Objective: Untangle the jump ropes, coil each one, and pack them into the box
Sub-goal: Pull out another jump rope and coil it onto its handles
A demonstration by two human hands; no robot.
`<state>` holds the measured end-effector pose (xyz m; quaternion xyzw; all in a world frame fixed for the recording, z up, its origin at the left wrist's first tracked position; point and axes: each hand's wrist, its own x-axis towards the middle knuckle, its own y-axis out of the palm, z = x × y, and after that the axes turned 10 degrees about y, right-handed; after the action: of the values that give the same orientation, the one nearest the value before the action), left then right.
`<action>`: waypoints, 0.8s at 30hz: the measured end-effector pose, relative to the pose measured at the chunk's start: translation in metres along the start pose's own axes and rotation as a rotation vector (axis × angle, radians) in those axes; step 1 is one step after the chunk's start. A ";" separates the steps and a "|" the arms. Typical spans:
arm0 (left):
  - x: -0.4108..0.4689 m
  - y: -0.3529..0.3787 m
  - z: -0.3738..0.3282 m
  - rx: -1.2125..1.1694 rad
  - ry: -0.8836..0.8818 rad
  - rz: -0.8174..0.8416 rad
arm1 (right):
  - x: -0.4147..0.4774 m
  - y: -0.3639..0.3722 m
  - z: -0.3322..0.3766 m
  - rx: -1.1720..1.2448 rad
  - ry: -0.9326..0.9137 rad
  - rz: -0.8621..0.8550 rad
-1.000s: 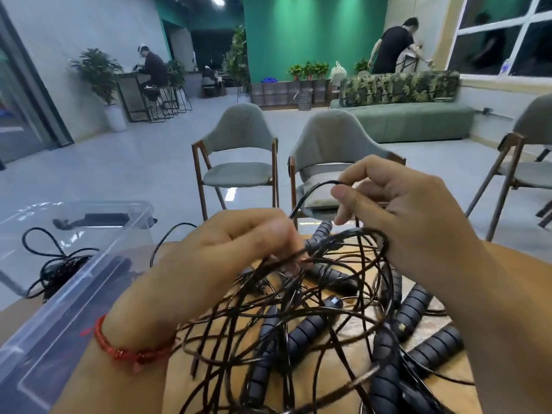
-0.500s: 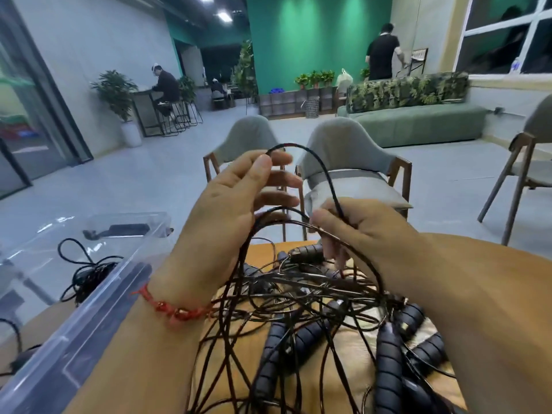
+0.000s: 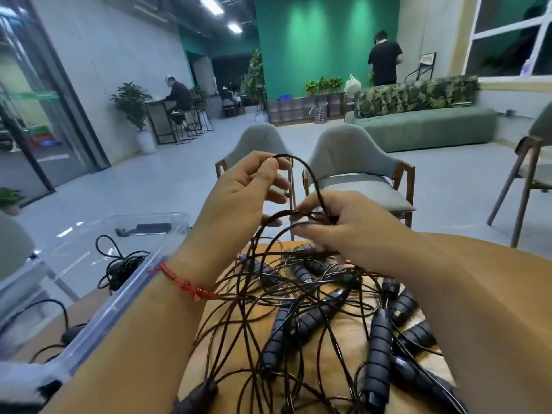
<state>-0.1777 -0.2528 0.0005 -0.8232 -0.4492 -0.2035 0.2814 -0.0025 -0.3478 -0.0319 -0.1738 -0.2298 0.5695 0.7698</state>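
A clear plastic box [image 3: 128, 297] stands at the left edge of the tabletop [image 3: 349, 331]; one bundled black rope [image 3: 125, 264] lies inside it. To its right, the left hand [image 3: 239, 198], with a red cord bracelet [image 3: 185, 285] at the wrist, is raised above the tabletop and pinches the top of a rope loop [image 3: 307, 171] between thumb and forefinger, the other fingers loosely extended. The loop arcs rightward and down into the right hand [image 3: 352, 228], whose curled fingers grip it together with several adjacent strands. Below both hands, the remaining jump ropes [image 3: 298, 294] form a tangled mass on the tabletop, strands crossing and rising toward the hands. Their black ribbed handles [image 3: 378, 357] lie clustered at centre and right, touching one another.
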 end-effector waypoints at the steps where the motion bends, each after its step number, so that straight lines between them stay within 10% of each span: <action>1: -0.002 -0.005 -0.001 0.016 -0.007 0.002 | 0.002 0.000 0.003 0.023 -0.012 -0.058; 8: -0.036 -0.044 -0.010 0.178 -0.041 0.385 | 0.008 -0.036 0.063 0.489 -0.064 -0.336; 15: -0.011 -0.049 -0.056 -0.190 0.090 -0.117 | 0.004 -0.068 0.148 0.629 -0.170 -0.438; 21: 0.005 -0.049 -0.095 -0.544 0.140 -0.211 | -0.020 -0.077 0.192 0.603 -0.162 -0.413; 24: -0.005 -0.049 -0.094 -0.321 0.113 -0.191 | -0.029 -0.077 0.191 0.414 -0.109 -0.381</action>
<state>-0.2300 -0.2954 0.0831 -0.7984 -0.4705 -0.3442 0.1507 -0.0537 -0.3969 0.1638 0.0640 -0.1783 0.4581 0.8685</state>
